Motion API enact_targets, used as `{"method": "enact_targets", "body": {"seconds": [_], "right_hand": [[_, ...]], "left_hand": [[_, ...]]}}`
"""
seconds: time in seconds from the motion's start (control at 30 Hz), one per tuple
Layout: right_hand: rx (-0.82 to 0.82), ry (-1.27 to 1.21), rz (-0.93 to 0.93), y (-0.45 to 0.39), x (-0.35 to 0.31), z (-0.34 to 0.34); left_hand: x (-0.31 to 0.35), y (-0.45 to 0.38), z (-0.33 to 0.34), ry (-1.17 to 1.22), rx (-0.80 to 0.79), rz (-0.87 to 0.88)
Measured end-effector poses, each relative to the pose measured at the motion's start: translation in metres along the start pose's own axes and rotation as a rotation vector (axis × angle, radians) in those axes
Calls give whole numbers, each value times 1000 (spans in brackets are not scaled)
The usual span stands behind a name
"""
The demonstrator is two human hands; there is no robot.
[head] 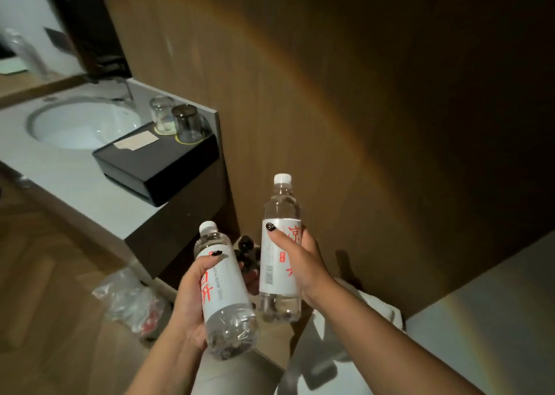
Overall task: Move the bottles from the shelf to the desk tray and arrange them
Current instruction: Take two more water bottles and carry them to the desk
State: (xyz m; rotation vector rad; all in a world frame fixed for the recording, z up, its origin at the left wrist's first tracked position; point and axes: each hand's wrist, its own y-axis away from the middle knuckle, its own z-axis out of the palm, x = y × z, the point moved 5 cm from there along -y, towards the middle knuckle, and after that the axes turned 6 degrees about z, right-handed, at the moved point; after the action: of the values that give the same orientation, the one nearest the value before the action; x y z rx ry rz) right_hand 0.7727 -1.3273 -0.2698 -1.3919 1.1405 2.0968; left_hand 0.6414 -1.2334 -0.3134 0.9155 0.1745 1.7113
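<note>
A dim room: a dark wood-panelled wall (pixel 360 94) fills the view from twelve to three o'clock, crossed by a faint arc of light. At ten o'clock a pale counter (pixel 75 178) holds a round white basin (pixel 81 127), a black box (pixel 156 160) and two upturned glasses (pixel 177 121). Wood-plank floor (pixel 45 289) lies at eight o'clock, with a crumpled clear plastic bag (pixel 129 301) on it
</note>
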Motion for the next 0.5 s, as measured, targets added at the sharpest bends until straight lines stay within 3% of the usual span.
{"method": "enact_targets", "body": {"seconds": [0.2,0.5], "right_hand": [[-100,186,160,-9,30,64],[-270,231,217,-19,77,237]], "left_hand": [[64,23,-57,135,81,86],[182,67,-173,83,216,108]]}}
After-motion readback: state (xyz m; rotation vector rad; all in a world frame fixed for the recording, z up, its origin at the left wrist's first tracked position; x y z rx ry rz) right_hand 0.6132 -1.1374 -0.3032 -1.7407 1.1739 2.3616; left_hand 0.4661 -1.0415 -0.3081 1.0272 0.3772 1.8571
